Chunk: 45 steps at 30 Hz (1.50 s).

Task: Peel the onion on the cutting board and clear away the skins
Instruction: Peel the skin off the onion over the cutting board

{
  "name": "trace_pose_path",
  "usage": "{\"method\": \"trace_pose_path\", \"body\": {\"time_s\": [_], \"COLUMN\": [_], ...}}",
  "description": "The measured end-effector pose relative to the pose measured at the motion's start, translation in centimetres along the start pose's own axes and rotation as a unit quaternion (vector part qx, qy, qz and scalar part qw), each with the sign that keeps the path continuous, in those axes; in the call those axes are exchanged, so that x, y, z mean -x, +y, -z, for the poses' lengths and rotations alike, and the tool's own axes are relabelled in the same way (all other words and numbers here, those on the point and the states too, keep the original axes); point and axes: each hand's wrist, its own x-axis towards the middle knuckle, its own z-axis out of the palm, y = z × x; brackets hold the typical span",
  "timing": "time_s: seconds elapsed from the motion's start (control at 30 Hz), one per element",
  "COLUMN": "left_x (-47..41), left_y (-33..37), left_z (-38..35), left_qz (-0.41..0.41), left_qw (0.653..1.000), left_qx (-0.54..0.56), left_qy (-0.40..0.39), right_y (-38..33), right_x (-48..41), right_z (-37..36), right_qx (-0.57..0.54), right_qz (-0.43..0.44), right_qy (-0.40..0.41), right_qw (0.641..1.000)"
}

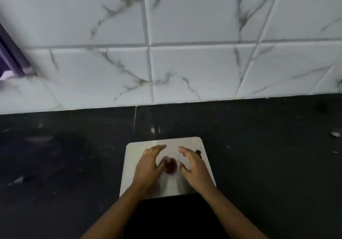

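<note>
The fingers point(159, 149) of the left hand point(148, 166) are spread and curved, with the thumb close against the onion point(171, 166); blur hides whether it touches. The right hand point(192, 164) mirrors it, fingers parted and arched, gripping nothing, its thumb just beside the onion's other flank. Neither hand has closed on anything.

The onion, small and reddish-brown, lies between the two palms near the middle of the pale cutting board point(133, 149). Its skin appears to be on, so peeling looks not yet begun. A dark scrap point(198, 153) sits near the board's far right corner, partly behind the right hand; it may be loose skin, but it is too blurred to say.

The board rests on a dark bench point(64, 155) below a marbled tile wall point(185, 62).

The likely trouble: a round onion pinched unevenly could roll off the board, and dry skins could scatter across the dark bench, where they would be hard to spot and gather.
</note>
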Motion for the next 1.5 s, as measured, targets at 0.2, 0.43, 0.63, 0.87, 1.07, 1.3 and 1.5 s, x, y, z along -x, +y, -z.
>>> {"method": "trace_pose_path", "body": {"time_s": [0.2, 0.43, 0.63, 0.87, 1.07, 1.3, 1.5], "left_x": [1.1, -0.9, -2.3, -2.7, -2.7, -2.9, -2.7], "left_y": [-1.6, -0.8, -0.6, 0.0, 0.8, 1.1, 1.5], "left_z": [-2.0, -2.0, -0.8, 0.0, 0.7, 0.9, 0.4], "left_qz": [0.044, 0.06, 0.218, 0.368, 0.432, 0.427, 0.385], "left_qw": [0.994, 0.989, 0.922, 0.77, 0.682, 0.677, 0.727], "left_qx": [0.032, 0.089, 0.292, 0.501, 0.568, 0.575, 0.546], "left_qy": [-0.09, -0.098, -0.129, -0.143, -0.161, -0.17, -0.16], "right_y": [2.2, 2.5, 1.8, 0.2, -0.5, -1.1, -1.4], "right_x": [0.5, -0.9, -2.0, -3.2, -4.1, -4.3, -4.3], "right_z": [-2.2, -3.2, -1.9, -0.9, 0.3, 1.6, 1.7], "right_qx": [0.067, 0.088, -0.1, -0.196, -0.221, -0.178, -0.115], "right_qz": [-0.044, -0.021, -0.054, -0.077, -0.11, -0.131, -0.099], "right_qy": [-0.076, -0.021, -0.04, -0.064, -0.053, -0.05, -0.022], "right_qw": [0.994, 0.996, 0.993, 0.975, 0.968, 0.974, 0.988]}}
